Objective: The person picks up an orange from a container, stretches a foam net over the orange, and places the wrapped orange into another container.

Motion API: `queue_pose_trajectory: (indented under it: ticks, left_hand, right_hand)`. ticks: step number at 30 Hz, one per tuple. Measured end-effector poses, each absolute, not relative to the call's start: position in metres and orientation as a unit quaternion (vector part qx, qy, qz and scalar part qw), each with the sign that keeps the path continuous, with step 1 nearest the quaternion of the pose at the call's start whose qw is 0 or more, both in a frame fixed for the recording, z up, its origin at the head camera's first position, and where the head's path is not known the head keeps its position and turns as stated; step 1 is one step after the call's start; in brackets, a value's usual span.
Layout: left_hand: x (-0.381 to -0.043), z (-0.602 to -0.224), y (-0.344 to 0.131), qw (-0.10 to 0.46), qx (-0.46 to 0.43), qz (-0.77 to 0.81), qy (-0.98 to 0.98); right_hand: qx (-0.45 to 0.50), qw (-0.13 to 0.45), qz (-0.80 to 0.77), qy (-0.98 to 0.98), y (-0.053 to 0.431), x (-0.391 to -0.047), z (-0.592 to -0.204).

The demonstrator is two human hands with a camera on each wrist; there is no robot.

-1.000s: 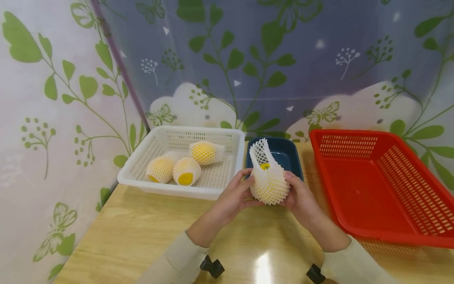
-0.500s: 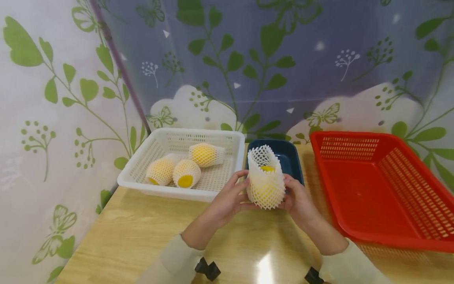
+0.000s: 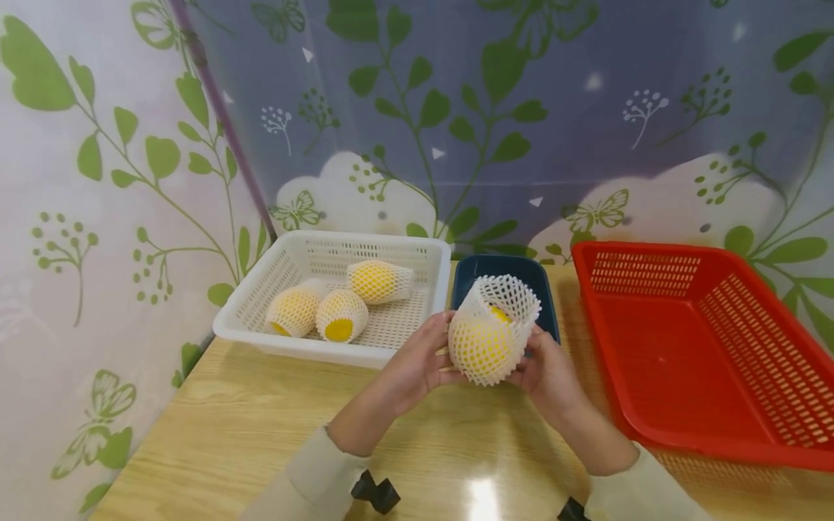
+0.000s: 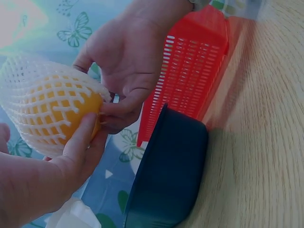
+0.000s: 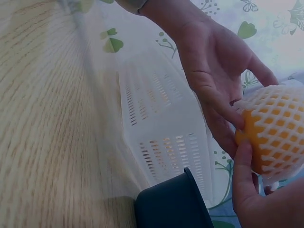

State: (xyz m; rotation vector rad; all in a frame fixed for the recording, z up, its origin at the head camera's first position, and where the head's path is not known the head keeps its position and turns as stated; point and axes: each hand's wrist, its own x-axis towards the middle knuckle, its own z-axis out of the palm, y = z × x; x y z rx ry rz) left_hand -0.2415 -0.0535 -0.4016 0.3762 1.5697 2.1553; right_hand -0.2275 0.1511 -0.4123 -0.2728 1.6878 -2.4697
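Note:
Both hands hold a round yellow fruit (image 3: pixel 483 351) in a white foam net above the wooden table, in front of the blue bin. My left hand (image 3: pixel 413 365) grips its left side and my right hand (image 3: pixel 552 376) its right side. The loose upper end of the foam net (image 3: pixel 521 297) gapes and leans right, with a bit of bare yellow skin inside. In the left wrist view the fruit's underside (image 4: pixel 90 109) shows orange-yellow below the net's edge, with fingertips from both hands touching it. The right wrist view also shows fingertips against the bare skin (image 5: pixel 250 133).
At the left stands a white basket (image 3: pixel 332 351) with several netted yellow fruits (image 3: pixel 343 316). A small dark blue bin (image 3: pixel 502 264) is at the back middle, partly hidden by the held fruit. A large red basket (image 3: pixel 664 362) stands at the right. A patterned curtain (image 3: pixel 404 87) hangs behind.
The net's upper end has gone from narrow and pinched to a wide opening. The held fruit has turned, so the net now leans right. Both hands have come slightly nearer.

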Motion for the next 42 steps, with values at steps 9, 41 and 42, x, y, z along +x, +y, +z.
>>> queue_pose_trajectory:
  ticks: [9, 41, 42]
  left_hand:
    - [-0.241, -0.403, -0.054, 0.228, 0.138, 0.771, 0.578]
    - [-0.239, -0.401, -0.053, 0.241, 0.136, 0.768, 0.578]
    - [-0.239, -0.401, -0.053, 0.24, 0.137, 0.768, 0.578]
  right_hand:
    - [-0.076, 0.079, -0.816, 0.568, 0.148, -0.227, -0.413]
    - [-0.098, 0.07, -0.81, 0.573, 0.147, -0.226, -0.422]
    - [-0.101, 0.07, -0.81, 0.573, 0.147, -0.226, -0.421]
